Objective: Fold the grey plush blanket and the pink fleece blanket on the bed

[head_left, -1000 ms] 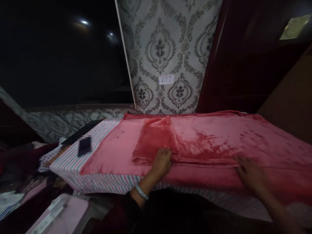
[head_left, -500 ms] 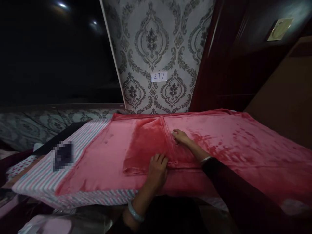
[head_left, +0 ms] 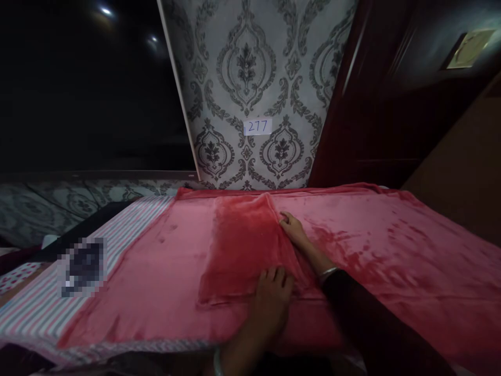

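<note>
A folded piece of red plush cloth (head_left: 242,245) lies on a larger pink-red plush blanket (head_left: 176,266); what kind of item the folded piece is, I cannot tell. My right hand (head_left: 295,230) pinches the cloth along its right-hand side, thumb and forefinger close together. At its near edge, my left hand (head_left: 272,300) curls its fingers over the cloth, with the thumb hidden from view. Creases run through the plush between the two hands.
Under the blanket is a striped sheet (head_left: 125,235), with a pixelated dark object (head_left: 84,266) on its left. Behind stand a large black screen (head_left: 90,89), a patterned wall (head_left: 250,62) with a paper label (head_left: 257,127), and a dark red panel (head_left: 376,115).
The folded cloth's right side has shifted rightward and spread wider, with both hands moving right too. My left hand is also lower in view. The camera view has shifted slightly.
</note>
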Available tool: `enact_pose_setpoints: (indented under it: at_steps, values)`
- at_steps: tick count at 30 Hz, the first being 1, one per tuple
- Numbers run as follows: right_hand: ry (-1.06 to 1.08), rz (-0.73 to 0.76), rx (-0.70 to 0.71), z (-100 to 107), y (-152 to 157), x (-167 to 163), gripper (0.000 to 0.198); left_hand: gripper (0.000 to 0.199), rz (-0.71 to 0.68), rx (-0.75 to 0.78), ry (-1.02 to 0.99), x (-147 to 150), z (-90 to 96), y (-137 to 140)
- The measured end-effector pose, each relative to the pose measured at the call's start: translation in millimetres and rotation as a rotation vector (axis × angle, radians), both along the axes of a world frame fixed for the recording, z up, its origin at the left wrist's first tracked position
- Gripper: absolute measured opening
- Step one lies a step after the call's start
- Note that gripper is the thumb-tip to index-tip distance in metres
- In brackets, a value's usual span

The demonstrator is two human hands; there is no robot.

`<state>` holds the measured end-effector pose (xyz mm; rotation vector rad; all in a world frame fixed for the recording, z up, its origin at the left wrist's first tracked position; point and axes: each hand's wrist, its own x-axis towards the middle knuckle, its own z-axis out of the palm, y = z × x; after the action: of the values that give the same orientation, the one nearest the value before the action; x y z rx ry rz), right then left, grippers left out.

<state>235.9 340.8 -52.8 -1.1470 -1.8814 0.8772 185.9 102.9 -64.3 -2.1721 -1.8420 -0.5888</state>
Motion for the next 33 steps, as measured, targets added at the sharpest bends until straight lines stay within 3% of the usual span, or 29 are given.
enact_pose_setpoints:
  at_steps: [2,5,8,11,15,22,27,33]
  values:
    - [0.003,0.007,-0.004,-7,-3,4,0.052,0.035,-0.095,-0.027,-0.145,-9,9.7,-10]
    - [-0.012,0.050,0.020,-7,-9,5,0.062,0.042,-0.208,-0.140,-0.435,-50,47.9,-4]
    - [-0.020,0.118,0.036,-4,-11,6,0.068,0.043,-0.059,-0.228,-0.531,-109,90.6,43]
    - [0.013,0.187,0.017,-4,-11,8,0.072,0.044,0.167,-0.292,-0.453,-157,111.5,112]
    - [0.109,0.228,0.000,-11,-9,9,0.076,0.044,0.223,-0.350,-0.345,-180,101.7,191]
    - [0.242,0.257,0.049,-20,-9,6,0.069,0.040,0.118,-0.381,-0.333,-171,72.3,272]
    - [0.260,0.273,-0.063,-14,-17,5,0.083,0.042,0.098,-0.397,-0.328,-171,67.0,306]
    - [0.230,0.310,-0.066,-14,-21,8,0.080,0.033,0.174,-0.347,-0.287,-161,48.2,310]
